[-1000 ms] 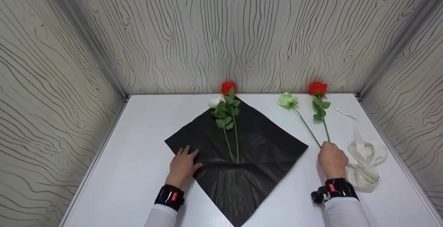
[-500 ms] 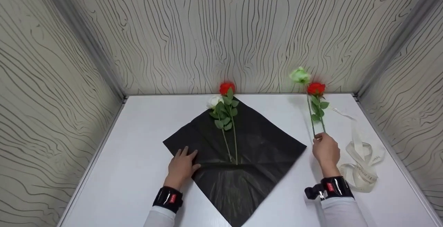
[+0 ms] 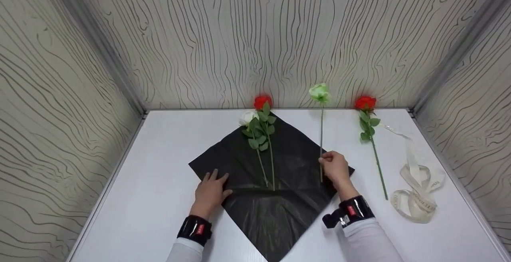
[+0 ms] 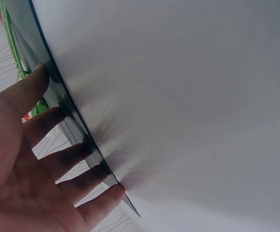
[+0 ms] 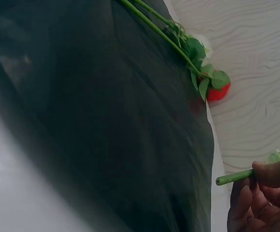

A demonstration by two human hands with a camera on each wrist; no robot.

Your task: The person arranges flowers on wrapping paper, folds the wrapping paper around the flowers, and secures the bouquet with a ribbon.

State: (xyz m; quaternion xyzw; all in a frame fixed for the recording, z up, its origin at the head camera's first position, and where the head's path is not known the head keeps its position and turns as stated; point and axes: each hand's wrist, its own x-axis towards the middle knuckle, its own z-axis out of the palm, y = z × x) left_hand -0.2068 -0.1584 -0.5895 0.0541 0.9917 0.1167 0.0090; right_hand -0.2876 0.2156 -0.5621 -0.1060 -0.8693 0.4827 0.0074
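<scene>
Green rose: 1 (in right hand) | red roses: 2 | white: 1

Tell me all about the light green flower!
The light green flower has one ruffled bloom on a long, thin green stem, and I can't make out any leaves. It may be artificial. The right hand pinches the stem near its lower end. The bloom points toward the patterned wall; in the head view, the stem's lower end shows over the black sheet.
</scene>
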